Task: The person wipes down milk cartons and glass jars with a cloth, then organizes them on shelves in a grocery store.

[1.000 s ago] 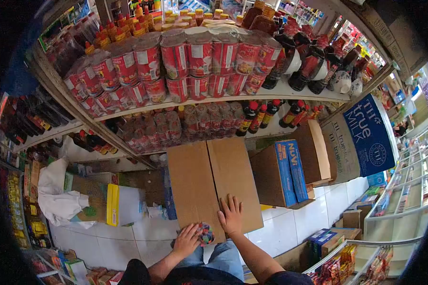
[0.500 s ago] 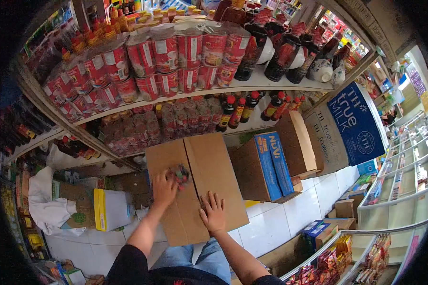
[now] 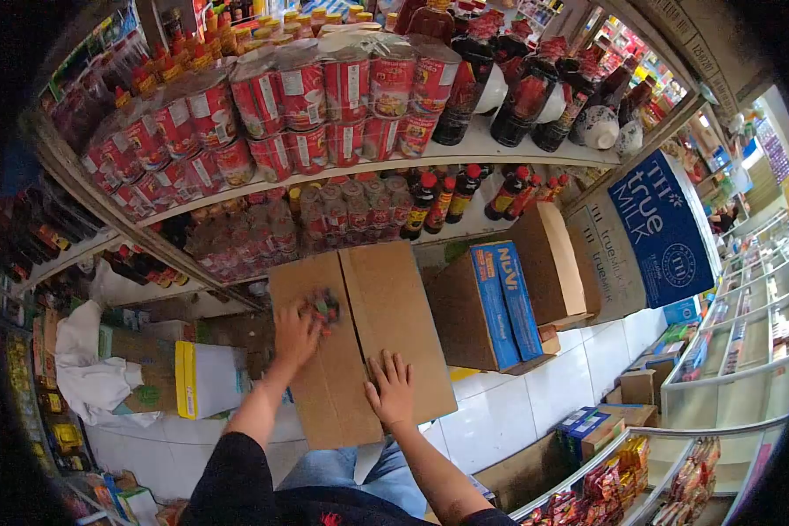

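A large brown cardboard box (image 3: 381, 294) stands before me with its top flaps folded together and a dark seam between them. On its left flap, my left hand (image 3: 296, 336) is closed over a small, dark, crumpled-looking bundle (image 3: 325, 307) with red and green patches. Its exact kind is too blurred to name. My right hand (image 3: 391, 386) lies flat on the right flap beside the seam, fingers spread, holding nothing.
Shelves ahead carry shrink-wrapped red cans (image 3: 302, 92) and dark sauce bottles (image 3: 522, 105). Blue-sided NUVI cartons (image 3: 504, 302) and a TH true MILK box (image 3: 657, 232) stand to the right. A white cloth (image 3: 88, 364) and a yellow-edged box (image 3: 206, 380) are at left.
My left hand and the dark bundle have shifted slightly up and to the left over the flap. My right hand stays in nearly the same place.
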Motion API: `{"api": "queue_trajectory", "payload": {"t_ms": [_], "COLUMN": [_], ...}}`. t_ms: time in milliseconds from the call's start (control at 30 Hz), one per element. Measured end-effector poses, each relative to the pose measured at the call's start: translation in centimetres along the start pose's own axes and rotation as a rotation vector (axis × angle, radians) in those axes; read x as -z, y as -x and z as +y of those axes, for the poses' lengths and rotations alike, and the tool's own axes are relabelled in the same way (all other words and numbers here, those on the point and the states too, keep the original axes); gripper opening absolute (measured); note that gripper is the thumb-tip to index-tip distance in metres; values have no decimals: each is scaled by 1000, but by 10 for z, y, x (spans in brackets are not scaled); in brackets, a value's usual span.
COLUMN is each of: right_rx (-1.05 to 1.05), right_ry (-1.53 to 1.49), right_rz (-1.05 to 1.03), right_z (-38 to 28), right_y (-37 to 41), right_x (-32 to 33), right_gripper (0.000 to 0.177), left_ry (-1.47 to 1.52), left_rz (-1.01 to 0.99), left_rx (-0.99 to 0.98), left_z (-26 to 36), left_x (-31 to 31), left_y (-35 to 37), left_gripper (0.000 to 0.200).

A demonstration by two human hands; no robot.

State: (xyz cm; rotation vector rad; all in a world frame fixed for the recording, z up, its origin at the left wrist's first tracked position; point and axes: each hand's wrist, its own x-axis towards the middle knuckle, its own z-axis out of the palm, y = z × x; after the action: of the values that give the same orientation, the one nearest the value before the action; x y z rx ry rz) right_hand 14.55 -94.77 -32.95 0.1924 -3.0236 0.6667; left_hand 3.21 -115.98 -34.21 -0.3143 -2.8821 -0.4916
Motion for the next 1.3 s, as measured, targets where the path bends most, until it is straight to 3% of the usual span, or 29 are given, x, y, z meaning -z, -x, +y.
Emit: {"api": "queue_trajectory", "payload": {"t_ms": [167, 233, 367, 433, 500, 533, 567, 633, 733, 767, 833, 867, 967, 1000, 1033, 1100, 1133, 1167, 1300], "right_rx": [-4, 5, 0, -4, 23, 34, 52, 10, 26, 45, 38, 40, 47, 44, 70, 51, 69, 85, 74], "right_ry": [-16, 1, -14, -6, 3, 41, 76, 64, 35, 38, 38, 15, 7, 17, 17, 32, 74, 75, 63], "right_rz": [2, -4, -12, -22, -69, -59, -37, -67, -21, -38, -14, -16, -19, -29, -43, -34, -20, -31, -26], "right_z": [1, 2, -2, -1, 2, 5, 9, 5, 1, 2, 1, 0, 2, 3, 1, 0, 3, 2, 2], "right_y": [0, 0, -2, -1, -4, -2, 0, -3, -3, -2, -2, -2, -1, -1, -2, -2, -1, -1, -3], "right_x": [1, -3, 2, 0, 0, -6, -12, -10, -10, -10, -11, -10, -13, -14, -13, -12, -15, -16, -15], "right_gripper": [49, 49, 50, 52, 52, 52, 52, 51, 49, 49, 49, 49, 49, 49, 49, 49, 51, 51, 53], "left_ry": [128, 180, 253, 144, 277, 245, 183, 306, 309, 309, 1225, 1406, 1277, 1196, 1200, 1887, 2018, 2024, 1965], "left_rz": [-140, -296, -256, -238, -99, -167, -130, 252, 218, 224, 244, 261, 202, 112, 137, 267, 315, 338, 113], "left_rx": [-142, -278, -368, -371, -75, -37, 133, 582, 586, 611, 1127, 1287, 1169, 1241, 1260, 1532, 1647, 1654, 1725], "left_z": [46, 58, 66, 66, 72, 60, 57, 46, 12, 17, 31, 24, 22, 7, 7, 14, 20, 15, 3], "left_x": [12, 25, 30, 25, 29, 18, 21, 3, -89, -81, -58, -92, -88, -153, -154, -145, -97, -96, -106], "left_y": [107, 143, 181, 189, 180, 193, 190, 189, 254, 251, 234, 248, 251, 285, 287, 278, 253, 245, 226], "left_gripper": [38, 41, 48, 43, 45, 46, 43, 39, 39, 39, 40, 42, 44, 44, 44, 39, 38, 38, 46]}}
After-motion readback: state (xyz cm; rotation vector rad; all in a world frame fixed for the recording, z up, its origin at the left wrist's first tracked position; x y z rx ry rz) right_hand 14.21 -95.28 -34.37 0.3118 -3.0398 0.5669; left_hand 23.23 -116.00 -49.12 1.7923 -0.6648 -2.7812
